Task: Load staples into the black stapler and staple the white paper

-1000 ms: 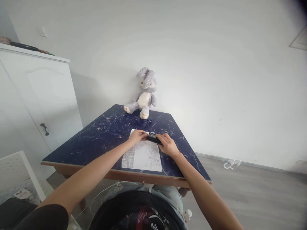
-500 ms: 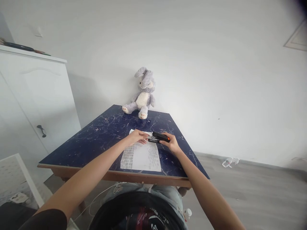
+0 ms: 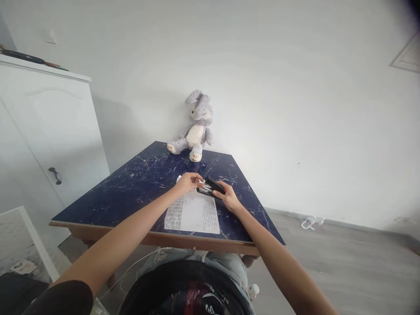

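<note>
Black stapler (image 3: 215, 184), spread apart, one o'clock over printed paper (image 3: 197, 216); right hand (image 3: 231, 199) gripping it, left hand (image 3: 187, 183) at its mouth, hold unclear. Apparent step: handling its interior; next calls for steady bracing.

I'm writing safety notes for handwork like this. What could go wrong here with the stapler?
The stapler gapes open with the left hand close against its front end, so a squeeze from the right hand might pinch fingers. The sheet lies partly beneath, so a dropped stapler could crease it.
</note>
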Demonstrator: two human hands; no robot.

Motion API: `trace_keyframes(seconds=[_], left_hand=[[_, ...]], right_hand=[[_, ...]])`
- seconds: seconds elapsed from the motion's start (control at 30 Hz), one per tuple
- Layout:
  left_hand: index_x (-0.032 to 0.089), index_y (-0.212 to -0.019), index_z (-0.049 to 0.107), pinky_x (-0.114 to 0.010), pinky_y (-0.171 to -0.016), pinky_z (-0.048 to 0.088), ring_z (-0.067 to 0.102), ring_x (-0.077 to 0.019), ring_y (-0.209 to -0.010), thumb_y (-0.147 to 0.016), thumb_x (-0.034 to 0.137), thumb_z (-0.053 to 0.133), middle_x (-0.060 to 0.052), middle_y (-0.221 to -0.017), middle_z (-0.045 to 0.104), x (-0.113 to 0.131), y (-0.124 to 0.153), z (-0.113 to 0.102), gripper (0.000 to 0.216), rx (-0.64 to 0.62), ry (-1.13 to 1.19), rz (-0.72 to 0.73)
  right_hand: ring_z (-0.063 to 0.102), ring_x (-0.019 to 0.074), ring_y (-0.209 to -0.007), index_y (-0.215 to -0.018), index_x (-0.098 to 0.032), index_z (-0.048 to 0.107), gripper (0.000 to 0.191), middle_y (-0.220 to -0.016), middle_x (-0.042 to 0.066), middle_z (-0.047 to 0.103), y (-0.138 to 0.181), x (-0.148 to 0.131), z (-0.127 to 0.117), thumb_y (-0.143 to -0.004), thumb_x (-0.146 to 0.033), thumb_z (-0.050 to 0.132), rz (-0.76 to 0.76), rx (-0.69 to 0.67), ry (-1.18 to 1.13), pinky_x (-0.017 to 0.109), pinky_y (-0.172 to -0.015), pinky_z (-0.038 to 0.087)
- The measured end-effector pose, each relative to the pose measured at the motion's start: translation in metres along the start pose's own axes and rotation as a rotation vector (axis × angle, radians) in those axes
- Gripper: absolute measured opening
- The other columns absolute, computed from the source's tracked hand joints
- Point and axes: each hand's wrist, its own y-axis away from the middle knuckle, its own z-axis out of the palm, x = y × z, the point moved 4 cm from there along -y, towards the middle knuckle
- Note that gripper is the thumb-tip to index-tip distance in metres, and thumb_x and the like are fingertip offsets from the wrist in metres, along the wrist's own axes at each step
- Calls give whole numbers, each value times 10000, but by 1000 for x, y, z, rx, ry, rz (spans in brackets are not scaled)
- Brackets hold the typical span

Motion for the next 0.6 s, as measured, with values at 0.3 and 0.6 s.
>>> trace_keyframes(seconds=[0.3,0.6], left_hand=[[203,-807,704,-275,-685,378,572,-192,-686,-896,252,625,-40,-741,651,-18,8,-34,129,297,-550,-27],[236,-973,789,-364,-1056,391,598,-300,-1114,-804,297,757,-107,-1101,706,-21,13,6,183,-80,-383,154]], right_hand=[[619,228,-685,-851,-220,608,196,-772,48,680,-4,-18,56,-826,-371,730,126,291,542,286,-584,398],[657,265,-720,-915,-226,553,212,-837,83,702,30,3,8,-820,-321,716,143,304,735,294,-575,415]])
